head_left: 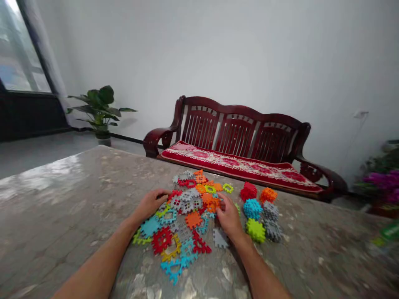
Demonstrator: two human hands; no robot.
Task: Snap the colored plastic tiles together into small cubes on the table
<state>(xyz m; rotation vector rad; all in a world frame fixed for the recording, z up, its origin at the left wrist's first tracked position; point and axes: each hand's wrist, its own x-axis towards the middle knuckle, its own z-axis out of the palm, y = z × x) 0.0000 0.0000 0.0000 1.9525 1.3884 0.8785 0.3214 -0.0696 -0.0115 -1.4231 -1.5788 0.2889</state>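
Note:
A loose pile of flat toothed plastic building pieces lies before me, among them an orange square [193, 219], a red window piece [162, 239] and a light-blue square [151, 226]. My left hand [152, 203] rests at the pile's left edge, fingers apart and reaching over red and grey pieces. On the opposite side my right hand [229, 215] has its fingers spread, touching or very near an orange piece [213, 204]. A grey square [220, 238] lies by the right wrist. Nothing is visibly gripped by either hand, though the fingertips are partly blurred.
Right of my right hand sit several assembled blocks, including a blue one [252, 209] and a lime-green one [256, 230]. The table [77, 232] has a patterned cover. Behind it stands a wooden bench [237, 131], with a potted plant [101, 109] to the left.

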